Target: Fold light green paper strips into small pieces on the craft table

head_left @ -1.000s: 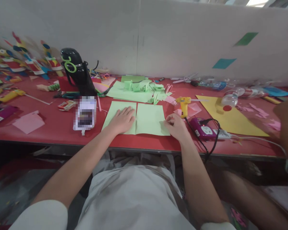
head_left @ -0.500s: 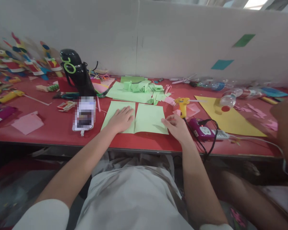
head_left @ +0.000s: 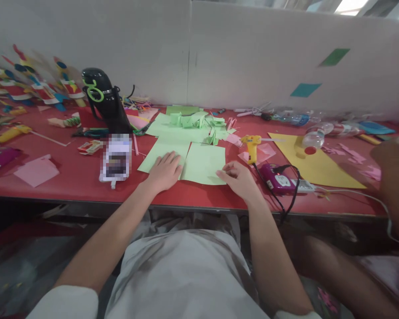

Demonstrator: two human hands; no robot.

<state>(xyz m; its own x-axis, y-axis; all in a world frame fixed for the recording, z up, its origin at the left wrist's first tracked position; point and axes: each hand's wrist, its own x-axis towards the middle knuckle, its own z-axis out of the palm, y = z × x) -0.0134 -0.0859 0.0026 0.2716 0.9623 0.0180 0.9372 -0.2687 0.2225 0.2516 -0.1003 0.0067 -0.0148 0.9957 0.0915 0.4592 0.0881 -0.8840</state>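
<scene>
Far to the left of the left hand, a yellow glue gun (head_left: 11, 133) and a pink paper (head_left: 36, 172) lay on the red surface (head_left: 96, 189). Closer to this hand there was a phone (head_left: 121, 155) with its screen blurred, and beyond the phone stood a black bottle (head_left: 101, 95)

The left hand (head_left: 165, 173) lay palm down, flat and rather wide, on the left green paper (head_left: 176, 150). Its fingers were extended and gripped nothing; I judged that it rested so in order to keep the paper from sliding. Just beside it, between the two hands, was the right green paper (head_left: 202, 161). A line divided these papers, but I could not tell if it was a fold or a gap. Beyond both hands, folded green pieces (head_left: 186, 120) were gathered, perhaps to leave the near place free

The right hand (head_left: 241, 178) was narrow, with thumb and fingers curled, and it seemed to pinch the right green paper at its right edge, probably to control that edge. Just beyond it rested a second glue gun (head_left: 252, 148), and to its right a purple power block (head_left: 276, 180), maybe placed near so the cable could reach. Further right lay a yellow sheet (head_left: 329, 170), and then another person's arm (head_left: 397, 186)
</scene>
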